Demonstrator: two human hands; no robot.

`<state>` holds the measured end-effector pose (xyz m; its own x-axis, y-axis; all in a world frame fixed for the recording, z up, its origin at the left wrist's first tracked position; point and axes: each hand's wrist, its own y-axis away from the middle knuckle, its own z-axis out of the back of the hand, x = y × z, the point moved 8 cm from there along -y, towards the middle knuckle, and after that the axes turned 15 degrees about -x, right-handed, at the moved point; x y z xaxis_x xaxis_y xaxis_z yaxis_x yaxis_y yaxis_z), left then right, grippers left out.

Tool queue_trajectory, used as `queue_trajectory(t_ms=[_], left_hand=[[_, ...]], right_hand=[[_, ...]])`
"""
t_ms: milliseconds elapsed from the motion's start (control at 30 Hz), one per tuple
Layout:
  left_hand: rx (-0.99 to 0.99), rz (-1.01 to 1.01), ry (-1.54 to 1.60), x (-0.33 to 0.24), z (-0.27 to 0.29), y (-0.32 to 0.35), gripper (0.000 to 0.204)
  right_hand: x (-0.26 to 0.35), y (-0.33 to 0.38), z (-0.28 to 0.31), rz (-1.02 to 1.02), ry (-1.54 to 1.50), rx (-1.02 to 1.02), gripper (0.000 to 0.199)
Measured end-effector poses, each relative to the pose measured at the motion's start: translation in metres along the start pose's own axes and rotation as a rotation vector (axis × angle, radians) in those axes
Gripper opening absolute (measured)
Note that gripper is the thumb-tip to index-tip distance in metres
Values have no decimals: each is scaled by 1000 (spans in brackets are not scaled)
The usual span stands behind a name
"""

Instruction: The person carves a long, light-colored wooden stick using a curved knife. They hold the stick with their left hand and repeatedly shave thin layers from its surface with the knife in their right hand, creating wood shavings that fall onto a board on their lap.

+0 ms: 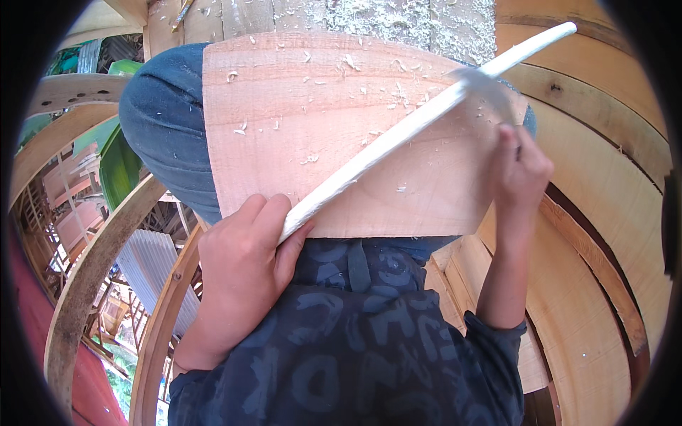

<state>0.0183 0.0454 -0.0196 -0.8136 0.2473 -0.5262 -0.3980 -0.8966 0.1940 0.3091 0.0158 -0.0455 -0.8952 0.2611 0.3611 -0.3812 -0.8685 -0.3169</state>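
Note:
A pale wooden board [298, 128] lies across my lap on my knees in blue trousers, dotted with wood shavings. A long white wooden stick [398, 135] rests slantwise on it, running from lower left to upper right. My left hand [245, 263] grips the stick's near end at the board's front edge. My right hand [522, 174] holds a knife handle, and the grey blade [486, 85] lies against the stick near its far part.
Curved wooden planks [604, 177] of a hull-like shape rise on the right. Bent wooden ribs [92, 270] arc on the left, with green leaves [117, 167] and a corrugated sheet [153, 263] below them. Shavings cover the planks [398, 18] ahead.

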Motion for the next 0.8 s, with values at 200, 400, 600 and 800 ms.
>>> queue_trajectory(t_ms=[200, 400, 600, 800], left_hand=[[-8, 21, 11, 6, -2, 3, 20], [-5, 13, 44, 5, 0, -1, 19], [-3, 14, 29, 7, 1, 0, 21], [21, 51, 52, 6, -1, 0, 20]], right_hand=[[-49, -5, 27, -280, -76, -8, 47], [37, 17, -3, 15, -61, 213, 45], [-25, -16, 9, -132, 112, 53, 55], [-60, 1, 31, -337, -61, 67, 46]])
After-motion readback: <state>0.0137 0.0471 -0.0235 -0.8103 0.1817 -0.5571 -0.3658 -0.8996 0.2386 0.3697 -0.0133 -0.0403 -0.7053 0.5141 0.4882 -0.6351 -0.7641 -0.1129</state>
